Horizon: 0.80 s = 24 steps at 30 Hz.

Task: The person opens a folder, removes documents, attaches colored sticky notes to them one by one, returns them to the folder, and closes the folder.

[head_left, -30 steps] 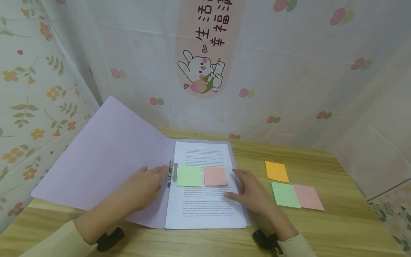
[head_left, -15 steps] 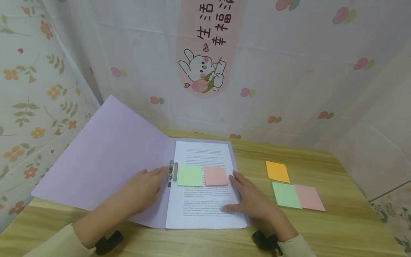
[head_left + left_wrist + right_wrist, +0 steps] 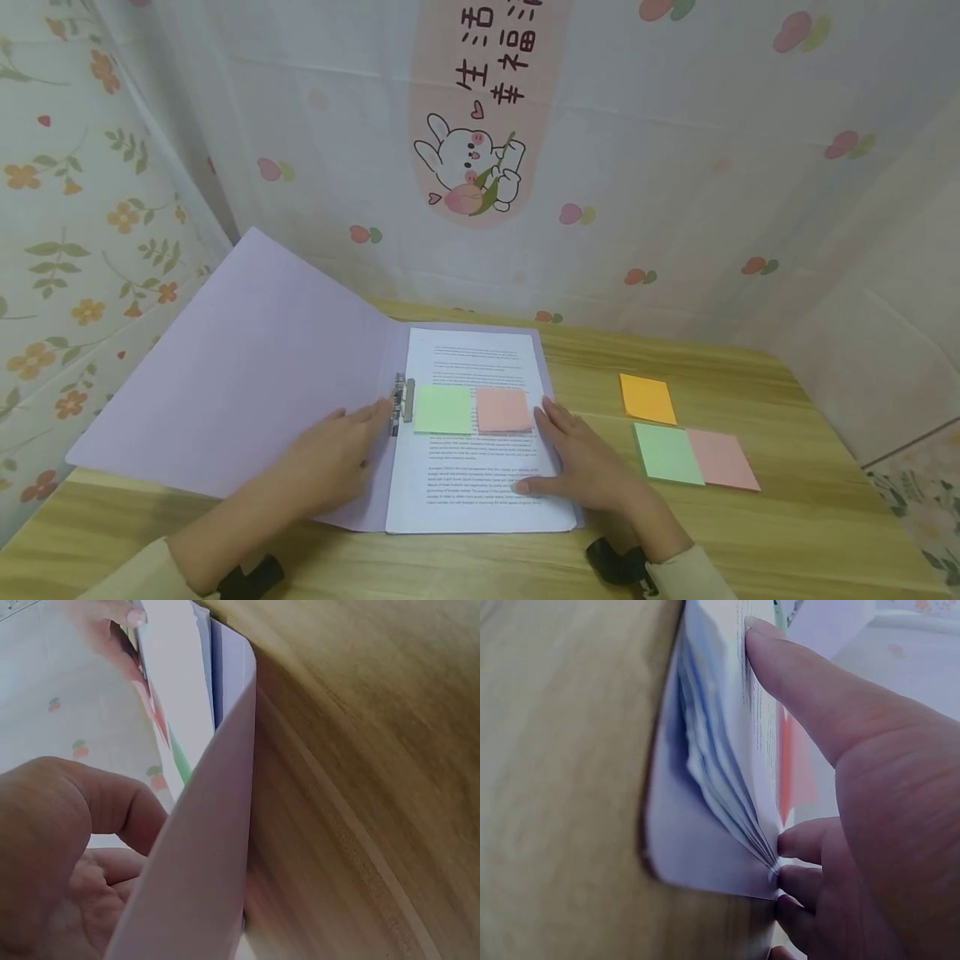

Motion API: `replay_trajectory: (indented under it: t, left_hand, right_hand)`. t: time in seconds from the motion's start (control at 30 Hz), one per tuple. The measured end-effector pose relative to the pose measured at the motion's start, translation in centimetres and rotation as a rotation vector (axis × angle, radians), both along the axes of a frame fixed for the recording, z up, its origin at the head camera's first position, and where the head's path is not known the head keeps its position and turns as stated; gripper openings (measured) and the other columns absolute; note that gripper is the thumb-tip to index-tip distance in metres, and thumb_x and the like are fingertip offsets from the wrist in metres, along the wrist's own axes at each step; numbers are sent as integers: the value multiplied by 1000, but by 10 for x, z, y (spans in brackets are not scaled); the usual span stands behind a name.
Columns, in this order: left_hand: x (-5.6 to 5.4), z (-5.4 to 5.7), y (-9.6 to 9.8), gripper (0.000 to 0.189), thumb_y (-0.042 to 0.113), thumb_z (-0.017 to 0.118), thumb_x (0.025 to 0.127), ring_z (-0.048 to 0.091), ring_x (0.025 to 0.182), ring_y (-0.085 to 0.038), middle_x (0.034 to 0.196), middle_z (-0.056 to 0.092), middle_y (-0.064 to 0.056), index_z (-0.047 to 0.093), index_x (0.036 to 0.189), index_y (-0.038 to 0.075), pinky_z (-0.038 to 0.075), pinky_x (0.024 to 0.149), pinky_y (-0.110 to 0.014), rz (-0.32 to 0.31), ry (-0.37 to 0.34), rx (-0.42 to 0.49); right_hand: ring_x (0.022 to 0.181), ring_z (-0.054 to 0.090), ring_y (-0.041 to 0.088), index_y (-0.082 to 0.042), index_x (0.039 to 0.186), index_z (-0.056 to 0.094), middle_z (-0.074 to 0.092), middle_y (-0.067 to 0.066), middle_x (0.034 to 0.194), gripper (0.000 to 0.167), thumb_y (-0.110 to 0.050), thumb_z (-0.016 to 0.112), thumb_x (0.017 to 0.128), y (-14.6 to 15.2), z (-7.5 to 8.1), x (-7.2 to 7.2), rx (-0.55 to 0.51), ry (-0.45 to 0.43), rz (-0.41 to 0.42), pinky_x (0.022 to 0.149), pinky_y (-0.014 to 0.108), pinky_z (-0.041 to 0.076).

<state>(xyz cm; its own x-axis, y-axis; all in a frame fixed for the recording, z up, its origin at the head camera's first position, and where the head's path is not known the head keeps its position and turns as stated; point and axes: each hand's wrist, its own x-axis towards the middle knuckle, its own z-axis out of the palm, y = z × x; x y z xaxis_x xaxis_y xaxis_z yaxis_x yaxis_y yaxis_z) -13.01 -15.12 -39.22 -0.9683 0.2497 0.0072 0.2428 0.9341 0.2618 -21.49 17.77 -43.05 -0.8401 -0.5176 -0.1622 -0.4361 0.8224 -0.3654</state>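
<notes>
A purple folder (image 3: 247,358) lies with its left cover raised at a slant. Inside is a stack of printed paper (image 3: 480,500), beside a metal clip (image 3: 397,404) at the spine. A green sticky-note pad (image 3: 443,409) and a pink sticky-note pad (image 3: 504,411) rest side by side on the top sheet. My left hand (image 3: 337,458) rests against the cover's inner side, fingertips at the clip; its thumb is bent in the left wrist view. My right hand (image 3: 588,462) lies at the paper's right edge, thumb over the top sheet and fingertips touching the page edges (image 3: 720,772).
On the wooden table (image 3: 802,533), right of the folder, lie an orange sticky-note pad (image 3: 648,399), another green pad (image 3: 668,454) and another pink pad (image 3: 724,461). A patterned curtain (image 3: 675,183) hangs behind the table.
My right hand has shifted slightly left and nearer the body, its thumb now lower on the page. The left hand has hardly moved. Folder and sticky-note pads stay in place.
</notes>
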Motion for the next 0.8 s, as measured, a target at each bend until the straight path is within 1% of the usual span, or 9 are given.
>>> replay_trajectory:
  t: [0.13, 0.33, 0.47, 0.6, 0.67, 0.8]
  left_hand:
    - [0, 0, 0, 71, -3, 63, 80, 52, 139, -37, 149, 53, -23, 44, 149, -5, 38, 115, -61, 2, -34, 15]
    - [1, -3, 1, 76, -1, 63, 75, 50, 141, -37, 151, 51, -23, 43, 149, -6, 36, 117, -63, -28, -54, 17]
    - [2, -6, 0, 81, 3, 65, 72, 47, 143, -40, 153, 47, -23, 42, 149, -6, 31, 118, -65, -32, -93, 36]
    - [3, -10, 0, 85, 9, 66, 69, 42, 145, -44, 155, 45, -23, 43, 149, -7, 27, 120, -66, -35, -122, 44]
    - [3, -12, 1, 85, 12, 67, 69, 39, 146, -46, 156, 44, -23, 44, 148, -7, 26, 120, -67, -34, -129, 46]
    - [4, -14, 2, 84, 15, 67, 70, 33, 149, -46, 160, 40, -20, 44, 148, -6, 24, 121, -67, -11, -133, 58]
  right_hand:
    - [157, 21, 38, -6, 159, 31, 19, 14, 170, 114, -73, 73, 75, -1, 1, -1, 3, 1, 9, 125, 59, 24]
    - [157, 20, 36, -8, 159, 30, 18, 13, 170, 113, -72, 72, 76, -1, -1, -1, 12, 5, 18, 126, 58, 22]
    - [158, 18, 35, -8, 159, 30, 17, 12, 170, 113, -72, 72, 76, 0, -2, -1, 12, 3, 20, 126, 57, 21]
    - [157, 19, 36, -7, 159, 30, 18, 14, 170, 113, -72, 71, 77, 0, -2, -1, 9, 6, 27, 126, 58, 21]
    - [157, 20, 37, -7, 159, 29, 18, 14, 170, 113, -73, 71, 77, 0, -1, -1, 9, 7, 31, 125, 59, 21]
    - [157, 20, 37, -7, 159, 29, 19, 15, 170, 113, -73, 70, 77, 0, 1, 0, 10, 8, 36, 125, 59, 22]
